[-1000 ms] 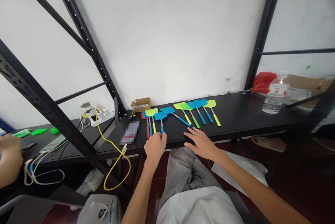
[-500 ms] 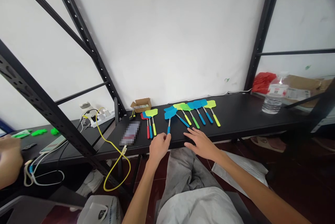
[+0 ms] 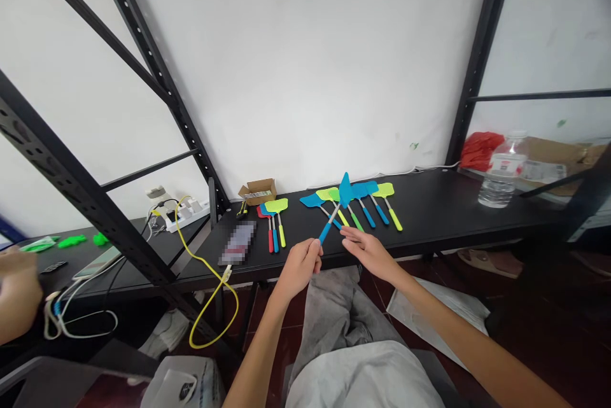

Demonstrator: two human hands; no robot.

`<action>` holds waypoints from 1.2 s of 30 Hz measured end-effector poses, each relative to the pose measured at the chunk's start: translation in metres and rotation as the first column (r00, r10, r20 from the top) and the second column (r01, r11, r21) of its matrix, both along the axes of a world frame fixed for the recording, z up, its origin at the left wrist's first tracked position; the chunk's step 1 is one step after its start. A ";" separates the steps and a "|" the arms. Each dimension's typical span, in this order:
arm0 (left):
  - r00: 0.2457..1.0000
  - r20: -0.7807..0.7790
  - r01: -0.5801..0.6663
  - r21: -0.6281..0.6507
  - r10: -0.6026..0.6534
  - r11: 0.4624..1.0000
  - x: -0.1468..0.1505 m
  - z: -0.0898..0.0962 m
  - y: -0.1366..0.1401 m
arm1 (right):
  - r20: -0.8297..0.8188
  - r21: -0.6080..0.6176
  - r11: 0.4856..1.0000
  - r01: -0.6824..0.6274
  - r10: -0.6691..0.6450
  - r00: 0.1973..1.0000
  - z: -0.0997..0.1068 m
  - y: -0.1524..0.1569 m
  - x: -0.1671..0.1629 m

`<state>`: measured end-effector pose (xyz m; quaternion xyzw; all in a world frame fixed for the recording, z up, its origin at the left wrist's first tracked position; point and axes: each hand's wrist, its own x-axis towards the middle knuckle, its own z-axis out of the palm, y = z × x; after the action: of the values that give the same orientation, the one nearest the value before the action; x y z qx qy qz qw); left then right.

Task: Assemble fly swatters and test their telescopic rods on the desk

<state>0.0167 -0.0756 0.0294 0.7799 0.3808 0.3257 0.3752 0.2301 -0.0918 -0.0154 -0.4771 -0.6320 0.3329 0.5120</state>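
Observation:
My left hand [image 3: 301, 261] is closed around the handle of a blue fly swatter [image 3: 344, 190], which tilts up to the right above the shelf edge. My right hand [image 3: 367, 250] hovers just right of that handle, fingers stretched out and holding nothing. Behind them several fly swatters lie in a row: a blue one [image 3: 312, 200], a yellow one [image 3: 384, 190], and more blue and green ones between, partly covered by the raised head. On the left, a separate small group holds a yellow swatter [image 3: 277, 205] overlapping a blue and a red one [image 3: 270, 239].
On the black shelf [image 3: 429, 204] are a small cardboard box [image 3: 258, 191], a blurred phone [image 3: 238, 242] on a yellow cable [image 3: 212, 268], and a water bottle [image 3: 501, 172] at right. Metal posts frame both sides. Another person's hand [image 3: 19, 290] is at far left.
My left hand has lifted the blue swatter off the shelf and swung its head up and to the right. My right hand has shifted slightly, its fingers drawn closer together.

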 end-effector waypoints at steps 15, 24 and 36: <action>0.962 0.029 0.271 -0.186 -0.270 0.945 0.012 0.000 -0.016 | -0.784 -0.125 0.977 -0.173 0.009 0.620 0.024 -0.003 0.006; 0.979 0.026 0.202 -0.011 -0.201 0.979 0.027 -0.009 -0.020 | -0.483 0.011 0.974 -0.226 0.203 0.852 0.033 -0.027 -0.027; 0.986 0.061 0.161 -0.078 -0.157 0.984 0.034 -0.013 -0.022 | -0.694 -0.067 0.992 -0.103 0.028 0.720 0.013 -0.007 -0.023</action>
<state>0.0503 -0.0973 0.0166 0.7824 0.3200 0.2999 0.4422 0.2076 -0.0986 -0.0028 -0.3212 -0.3944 0.5358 0.6739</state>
